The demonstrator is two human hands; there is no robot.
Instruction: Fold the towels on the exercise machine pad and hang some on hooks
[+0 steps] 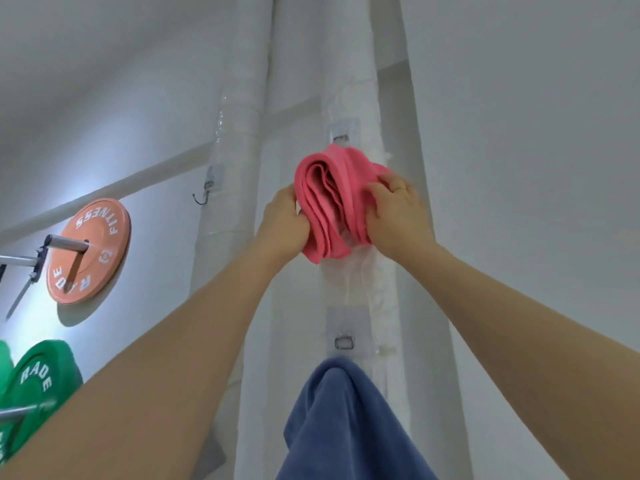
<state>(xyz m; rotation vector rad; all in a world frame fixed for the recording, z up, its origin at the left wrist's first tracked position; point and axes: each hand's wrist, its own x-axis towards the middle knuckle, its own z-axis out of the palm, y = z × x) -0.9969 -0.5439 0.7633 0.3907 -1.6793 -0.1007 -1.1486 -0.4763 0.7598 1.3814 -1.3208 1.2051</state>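
A folded pink towel point(330, 199) is pressed against a white wrapped pipe, its top edge just under an adhesive hook point(341, 136). My left hand point(284, 220) grips the towel's left side and my right hand point(398, 216), with a ring on one finger, holds its right side. Below it, a blue towel point(343, 420) hangs from a lower adhesive hook point(344, 341) on the same pipe. Whether the pink towel rests on its hook is hidden by the cloth.
A bare metal hook point(204, 194) sticks out of the left white pipe point(235, 168). An orange weight plate point(90, 251) sits on a steel bar at left, with green weight plates point(38, 386) below it. White walls surround the pipes.
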